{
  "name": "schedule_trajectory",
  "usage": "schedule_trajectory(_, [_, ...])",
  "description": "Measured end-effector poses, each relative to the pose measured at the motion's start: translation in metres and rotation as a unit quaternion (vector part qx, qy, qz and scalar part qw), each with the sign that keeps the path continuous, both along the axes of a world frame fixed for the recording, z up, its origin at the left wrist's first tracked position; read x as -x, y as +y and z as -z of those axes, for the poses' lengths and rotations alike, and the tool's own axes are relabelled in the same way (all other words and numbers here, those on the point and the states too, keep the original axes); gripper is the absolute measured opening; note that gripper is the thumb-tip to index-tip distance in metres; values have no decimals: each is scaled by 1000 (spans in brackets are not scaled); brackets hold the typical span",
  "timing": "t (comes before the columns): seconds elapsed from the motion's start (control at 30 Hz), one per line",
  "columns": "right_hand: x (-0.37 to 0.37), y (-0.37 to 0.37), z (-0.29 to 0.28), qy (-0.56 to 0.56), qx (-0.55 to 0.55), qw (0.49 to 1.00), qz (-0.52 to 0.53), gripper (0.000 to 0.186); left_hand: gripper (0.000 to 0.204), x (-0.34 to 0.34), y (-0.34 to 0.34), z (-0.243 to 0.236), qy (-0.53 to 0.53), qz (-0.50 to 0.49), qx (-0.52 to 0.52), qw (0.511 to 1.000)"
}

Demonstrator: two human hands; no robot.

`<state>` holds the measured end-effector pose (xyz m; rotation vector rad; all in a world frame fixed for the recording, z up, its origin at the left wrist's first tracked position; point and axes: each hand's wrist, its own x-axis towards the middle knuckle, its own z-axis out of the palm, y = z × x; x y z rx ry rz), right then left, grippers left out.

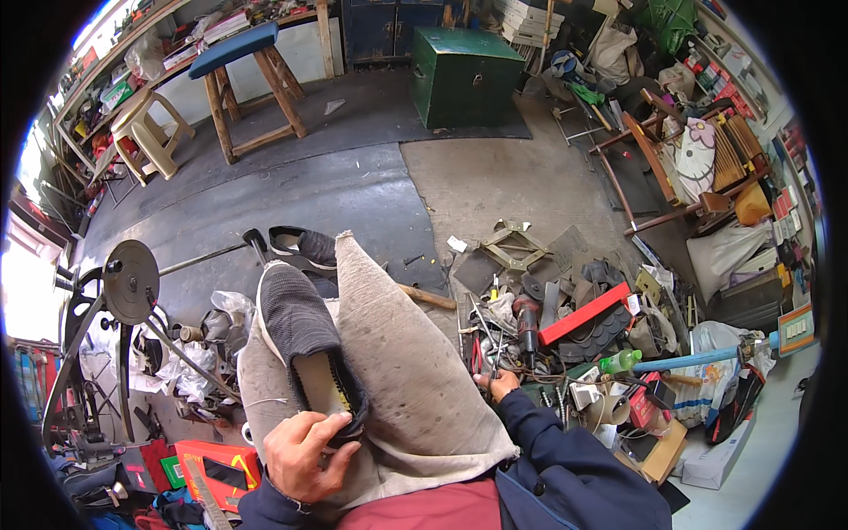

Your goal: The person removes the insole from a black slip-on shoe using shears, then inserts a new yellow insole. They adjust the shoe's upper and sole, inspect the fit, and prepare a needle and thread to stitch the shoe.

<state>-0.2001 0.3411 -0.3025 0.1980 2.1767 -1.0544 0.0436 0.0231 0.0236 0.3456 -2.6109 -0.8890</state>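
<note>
A dark slip-on shoe with a pale sole edge lies across my lap, toe pointing away. My left hand pinches the heel rim of its opening, where a light insole shows. Beneath the shoe, a stained beige cloth covers my knees. To the right, my right hand reaches down into a pile of tools, its fingers curled beside thin metal tools; what they hold is too small to make out. Just beyond my knees is a second dark shoe.
A red-and-black power tool and a red bar lie among the tools. At left stands a machine with a round metal disc. A green chest, a blue-topped stool and a beige plastic stool stand farther off.
</note>
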Motion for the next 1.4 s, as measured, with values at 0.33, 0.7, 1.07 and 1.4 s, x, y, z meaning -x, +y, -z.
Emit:
schedule_trajectory(0.33, [83,17,97,3,-176,983,-47,72,37,-3,0,0,-40,-81,-41,995])
schedule_trajectory(0.7, [96,63,185,103,-147,983,23,38,35,11,-5,-20,-168,-51,-29,984])
schedule_trajectory(1.07, [94,72,190,72,-103,992,-1,62,26,-1,-5,-24,-207,-26,27,978])
schedule_trajectory(1.4, [107,67,131,-149,162,969,114,10,25,-14,-23,-18,-175,16,-77,981])
